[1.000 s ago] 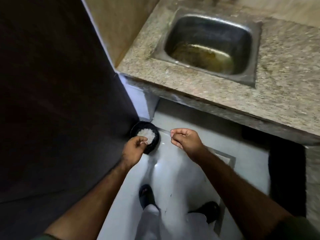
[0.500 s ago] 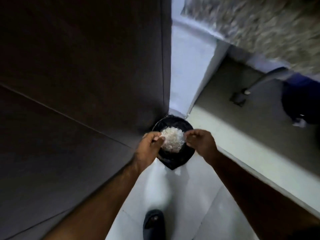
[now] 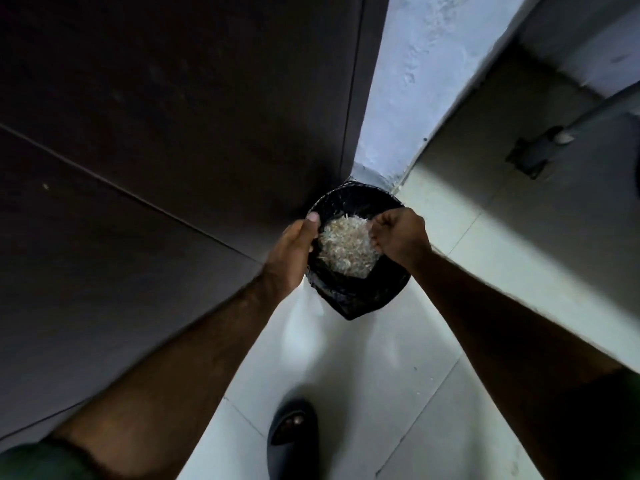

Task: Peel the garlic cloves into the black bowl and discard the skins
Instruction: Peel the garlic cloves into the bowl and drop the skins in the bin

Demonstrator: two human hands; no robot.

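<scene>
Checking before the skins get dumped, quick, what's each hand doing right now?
Left hand: grips the rim of the black bowl of garlic skins.
Right hand: curled at the rim; grip unclear.

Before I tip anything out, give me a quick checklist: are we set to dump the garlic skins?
1. Garlic skins heaped in the black container: ok.
2. Left hand grips its rim, thumb on top: ok.
3. Right hand fingers curled at the pile's edge; what they hold: cannot tell.
4. Black bin liner underneath: ok.
5. No cloves among the skins: cannot tell.
6. Sandal clear of the drop: ok.
</scene>
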